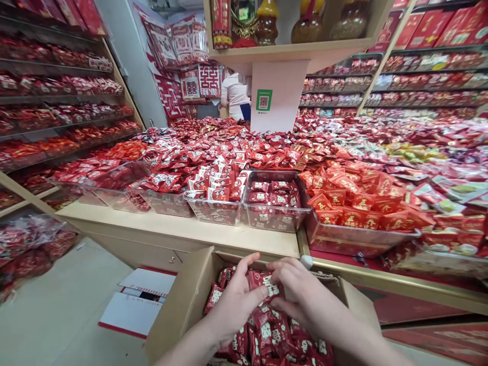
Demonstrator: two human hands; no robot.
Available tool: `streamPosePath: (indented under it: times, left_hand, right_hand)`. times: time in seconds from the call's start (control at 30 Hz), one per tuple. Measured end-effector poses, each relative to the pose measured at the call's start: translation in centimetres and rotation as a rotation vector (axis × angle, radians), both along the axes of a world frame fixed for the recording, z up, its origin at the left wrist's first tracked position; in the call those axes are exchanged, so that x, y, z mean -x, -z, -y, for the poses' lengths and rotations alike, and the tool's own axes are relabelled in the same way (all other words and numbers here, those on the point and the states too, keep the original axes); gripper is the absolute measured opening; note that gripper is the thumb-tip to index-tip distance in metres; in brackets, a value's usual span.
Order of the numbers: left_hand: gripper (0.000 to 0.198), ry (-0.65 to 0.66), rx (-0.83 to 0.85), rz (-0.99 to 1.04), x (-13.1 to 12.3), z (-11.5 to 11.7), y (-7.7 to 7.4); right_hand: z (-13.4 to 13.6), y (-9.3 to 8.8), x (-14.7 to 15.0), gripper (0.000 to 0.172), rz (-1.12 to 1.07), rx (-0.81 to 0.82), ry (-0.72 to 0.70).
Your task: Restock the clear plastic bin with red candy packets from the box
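Note:
An open cardboard box [177,300] in front of me holds many dark red candy packets [267,333] with white print. Both of my hands are over the box, around one candy packet [260,279] near its far side. My left hand [234,300] has its thumb on the packet's near left and its index finger stretched past it. The fingers of my right hand [299,287] are bent over the packet's right side. Part of the packet is hidden behind the fingers. Beyond the box, a clear plastic bin [278,217] contains similar dark red packets in rows.
More clear bins line the counter [171,223], one with white-and-red packets [218,194], another with orange-red packets [360,201]. A card with a QR code [277,96] hangs under a shelf. A person [235,94] stands behind. White-and-red cartons [129,310] lie on the floor.

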State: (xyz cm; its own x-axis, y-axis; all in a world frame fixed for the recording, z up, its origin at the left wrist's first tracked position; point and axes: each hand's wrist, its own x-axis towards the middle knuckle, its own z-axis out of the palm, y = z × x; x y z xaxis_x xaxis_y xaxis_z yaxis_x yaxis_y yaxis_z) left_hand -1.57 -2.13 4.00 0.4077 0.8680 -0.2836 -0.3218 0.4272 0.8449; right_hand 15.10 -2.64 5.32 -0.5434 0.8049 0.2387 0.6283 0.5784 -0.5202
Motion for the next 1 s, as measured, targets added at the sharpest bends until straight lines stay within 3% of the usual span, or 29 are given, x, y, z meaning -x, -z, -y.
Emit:
streamPosePath:
  times: [0.1, 0.23, 0.3, 0.37, 0.47, 0.57, 0.73, 0.87, 1.0]
  left_hand:
    - [0.063, -0.028, -0.008, 0.086, 0.5, -1.4, -2.1]
    - [0.044, -0.067, -0.125, 0.088, 1.7, -2.8, -3.0]
    - [0.036, -0.082, -0.156, -0.052, 2.4, -2.9, -2.0]
    - [0.031, -0.082, -0.136, -0.159, 3.1, -2.7, -0.3]
    - [0.031, -0.061, -0.069, -0.210, 4.2, -2.1, 2.8]
    - [0.034, -0.105, -0.014, -0.247, 5.2, -1.5, 5.4]
    - [0.039, -0.118, 0.078, -0.288, 6.2, -0.7, 8.1]
    - [0.038, -0.008, 0.109, -0.286, 5.9, -0.2, 9.4]
    - [0.043, 0.123, 0.127, -0.290, 5.2, 0.4, 10.9]
  right_hand:
    - [-2.8, -3.3, -0.1, 0.011, 0.003, -0.022, -0.010]
    - [-10.4, -6.6, -0.8, 0.011, 0.076, -0.205, 0.142]
    - [-15.1, -6.4, -0.8, 0.015, 0.186, -0.235, 0.288]
    - [-19.3, -5.0, -0.4, 0.019, 0.325, -0.181, 0.376]
    - [-23.6, -2.2, 0.8, 0.021, 0.497, -0.100, 0.393]
    - [-25.5, -0.5, 1.6, 0.023, 0.576, -0.108, 0.386]
    - [-26.3, -0.1, 1.0, 0.028, 0.631, -0.161, 0.371]
    - [-26.2, 0.0, 0.8, 0.036, 0.639, -0.270, 0.317]
    - [-25.9, -0.2, 1.5, 0.031, 0.665, -0.229, 0.255]
